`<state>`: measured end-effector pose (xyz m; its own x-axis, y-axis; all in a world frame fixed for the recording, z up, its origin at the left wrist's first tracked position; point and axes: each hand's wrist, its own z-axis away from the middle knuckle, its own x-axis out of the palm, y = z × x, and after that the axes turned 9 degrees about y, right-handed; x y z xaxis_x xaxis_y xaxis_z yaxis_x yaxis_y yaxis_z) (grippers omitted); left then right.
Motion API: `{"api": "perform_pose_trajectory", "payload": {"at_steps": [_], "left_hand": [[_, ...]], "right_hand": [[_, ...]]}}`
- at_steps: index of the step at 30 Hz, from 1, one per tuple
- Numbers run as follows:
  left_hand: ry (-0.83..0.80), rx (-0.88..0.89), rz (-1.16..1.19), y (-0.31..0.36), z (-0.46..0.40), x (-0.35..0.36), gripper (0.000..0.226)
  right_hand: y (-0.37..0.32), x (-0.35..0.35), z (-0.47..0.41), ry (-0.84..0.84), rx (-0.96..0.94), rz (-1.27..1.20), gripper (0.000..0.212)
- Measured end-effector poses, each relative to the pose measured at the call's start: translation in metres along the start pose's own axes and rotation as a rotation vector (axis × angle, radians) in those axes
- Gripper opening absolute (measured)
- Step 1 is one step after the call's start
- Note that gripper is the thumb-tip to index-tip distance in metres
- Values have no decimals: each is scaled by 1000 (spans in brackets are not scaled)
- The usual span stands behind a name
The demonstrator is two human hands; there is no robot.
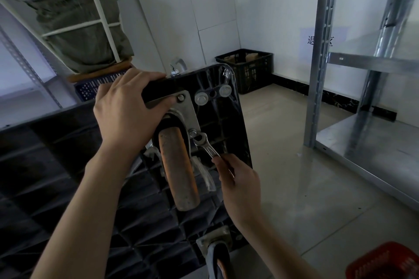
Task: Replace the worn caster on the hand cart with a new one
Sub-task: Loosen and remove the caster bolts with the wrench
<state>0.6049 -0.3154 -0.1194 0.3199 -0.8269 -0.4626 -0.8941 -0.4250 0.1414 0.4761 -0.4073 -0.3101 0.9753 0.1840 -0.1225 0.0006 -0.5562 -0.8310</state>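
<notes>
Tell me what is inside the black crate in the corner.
Through the open top of the black crate, brownish cardboard-like pieces show. Its walls hide whatever lies lower down, so the rest cannot be seen.

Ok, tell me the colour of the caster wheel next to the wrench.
Dusty orange-brown caster wheel, seen best in the head view.

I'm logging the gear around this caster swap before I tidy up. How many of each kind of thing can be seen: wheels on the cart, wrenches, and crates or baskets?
Wheels on the cart: 2, one by the wrench and one at the bottom edge
Wrenches: 1, held by the right hand
Crates or baskets: 3, black, blue, red
Total: 6
</notes>
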Motion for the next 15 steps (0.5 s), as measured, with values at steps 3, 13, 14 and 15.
{"api": "perform_pose_trajectory", "payload": {"at_steps": [3, 13, 14, 15], "left_hand": [[0, 0, -3, 1, 0, 0, 44], [3, 8, 1, -1, 0, 1, 44], [3, 9, 1, -1, 0, 1, 44], [4, 9, 1, -1, 0, 2, 44]], "right_hand": [[-1, -1, -3, 20, -27, 8, 35], [1, -22, -29, 33, -280, 265, 33], [-2, -28, -35, 11, -308, 307, 33], [-5, -34, -42, -12, -337, 346, 32]]}}
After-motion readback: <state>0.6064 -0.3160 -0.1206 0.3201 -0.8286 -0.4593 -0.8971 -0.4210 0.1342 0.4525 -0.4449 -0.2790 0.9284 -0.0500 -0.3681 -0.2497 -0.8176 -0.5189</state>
